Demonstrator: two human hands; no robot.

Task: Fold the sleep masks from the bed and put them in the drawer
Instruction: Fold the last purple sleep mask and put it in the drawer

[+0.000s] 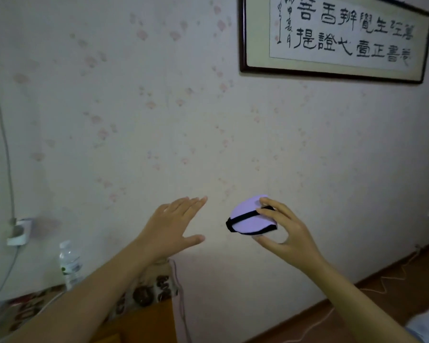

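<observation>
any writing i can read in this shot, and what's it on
Framed scroll on the wall: two rows of large brush characters; I can make out "正書" in the lower row, the rest too stylised to quote safely.
Small column at the scroll's left edge: too small to read.
Water bottle label: blurred, unreadable.
Sleep mask: no text.

Framed scroll (337, 35) cropped by the top edge, water bottle (70, 263) base hidden behind the left forearm, patterned cloth (144, 295) partly covered, bench (144, 325) was cut off below.

Calligraphy "正書" on framed scroll (337, 35)
</observation>
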